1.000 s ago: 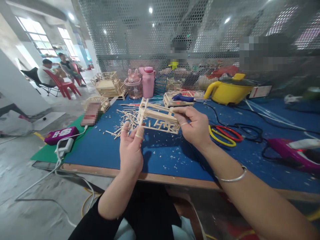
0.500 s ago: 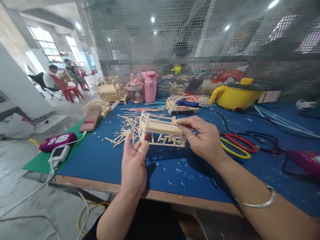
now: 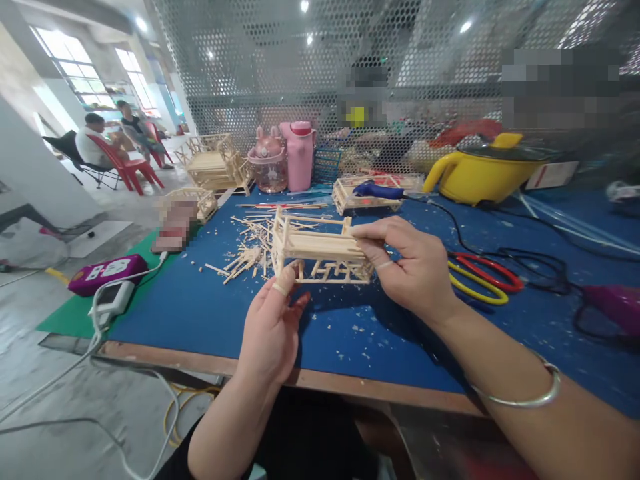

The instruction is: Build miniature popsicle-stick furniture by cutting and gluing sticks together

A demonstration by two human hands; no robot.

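Between my hands, above the blue mat (image 3: 200,320), is a small model bed frame (image 3: 325,245) built of pale wooden sticks. My left hand (image 3: 273,320) grips its lower left corner, thumb in front and fingers beneath. At the opposite end my right hand (image 3: 413,267) pinches the right side between thumb and fingers. Loose sticks (image 3: 245,257) lie in a heap behind and left of the model. A blue-handled tool (image 3: 379,191) with a black cord rests on another stick model (image 3: 345,195) farther back.
Red-and-yellow-handled scissors (image 3: 483,280) lie to the right among black cords. A yellow pot (image 3: 480,175), a pink bottle (image 3: 300,160) and a larger stick model (image 3: 215,167) stand at the back. At left are a phone (image 3: 175,227) and a purple box (image 3: 107,275). Two people sit beyond.
My left hand has shifted its hold: its thumb now presses the lower left corner and its fingers have moved under the model. My right hand keeps its pinch. The view has shifted slightly.
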